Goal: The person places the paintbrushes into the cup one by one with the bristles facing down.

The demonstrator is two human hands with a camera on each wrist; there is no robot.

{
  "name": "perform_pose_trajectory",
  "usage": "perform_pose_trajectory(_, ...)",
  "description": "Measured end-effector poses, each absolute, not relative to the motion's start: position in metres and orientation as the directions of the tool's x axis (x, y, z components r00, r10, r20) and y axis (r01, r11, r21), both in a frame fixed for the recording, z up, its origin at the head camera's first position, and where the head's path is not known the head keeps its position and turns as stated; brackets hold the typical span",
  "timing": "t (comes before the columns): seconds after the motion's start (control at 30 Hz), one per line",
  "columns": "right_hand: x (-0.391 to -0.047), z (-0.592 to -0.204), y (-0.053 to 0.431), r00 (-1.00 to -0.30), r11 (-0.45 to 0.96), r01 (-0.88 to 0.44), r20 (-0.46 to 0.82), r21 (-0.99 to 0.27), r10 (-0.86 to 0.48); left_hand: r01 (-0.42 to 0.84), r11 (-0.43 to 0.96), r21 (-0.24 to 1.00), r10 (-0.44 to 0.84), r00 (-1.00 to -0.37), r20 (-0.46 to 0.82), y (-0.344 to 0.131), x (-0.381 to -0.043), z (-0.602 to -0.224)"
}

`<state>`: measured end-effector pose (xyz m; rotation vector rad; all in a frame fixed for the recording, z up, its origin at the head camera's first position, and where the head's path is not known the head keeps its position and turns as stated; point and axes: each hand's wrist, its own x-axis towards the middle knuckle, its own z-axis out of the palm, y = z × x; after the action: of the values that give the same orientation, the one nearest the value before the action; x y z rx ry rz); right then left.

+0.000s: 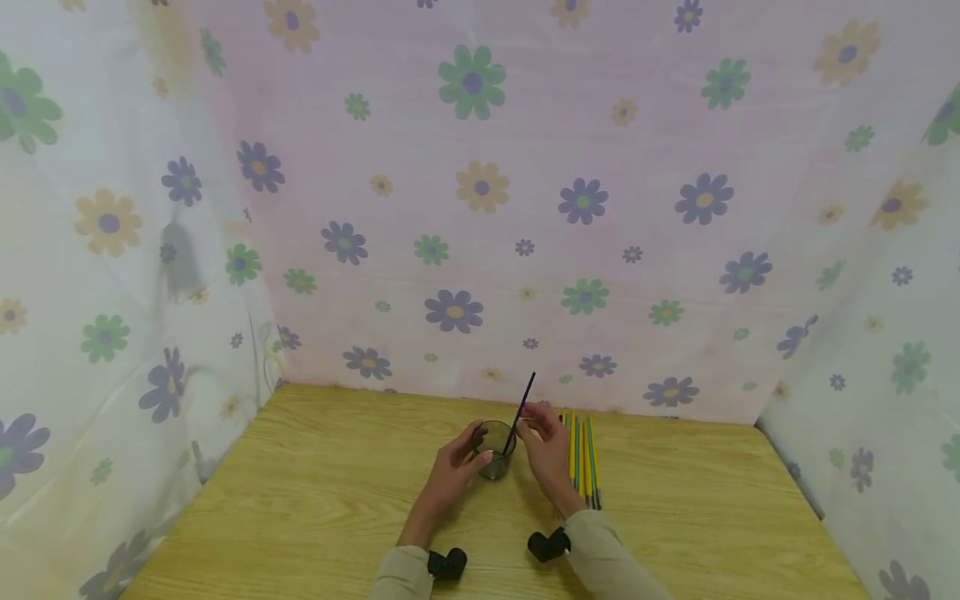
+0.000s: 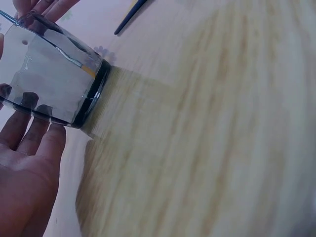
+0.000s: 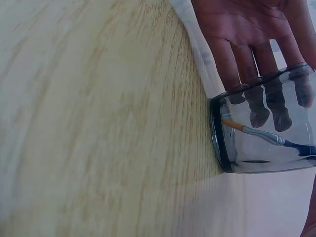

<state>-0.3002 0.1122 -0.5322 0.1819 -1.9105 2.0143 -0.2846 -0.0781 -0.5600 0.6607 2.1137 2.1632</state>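
Note:
A clear drinking glass stands upright on the wooden table. My left hand holds it from the left, thumb on the near side and fingers round the wall; those fingers show through the glass in the right wrist view. One dark-handled paintbrush leans inside, its orange-brown bristles down at the base and its handle rising above the rim. My right hand is at the rim's right side, pinching the handle between thumb and fingers. Just right of that hand lie several yellow and green paintbrushes, partly hidden by the wrist.
The wood-grain table reaches back to a flower-patterned cloth, which also hangs at both sides. Black cameras sit on the wrists. In the left wrist view, a dark brush end shows beyond the glass.

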Motion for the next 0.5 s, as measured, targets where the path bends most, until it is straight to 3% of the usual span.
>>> perform_pose_trajectory(0.5, -0.282, -0.536, 0.12, -0.941, -0.054, -0.309, 0.297, -0.95, 0.164, 0.218, -0.038, 0.975, 0.297, -0.929, 0.22, -0.077, -0.281, -0.558)
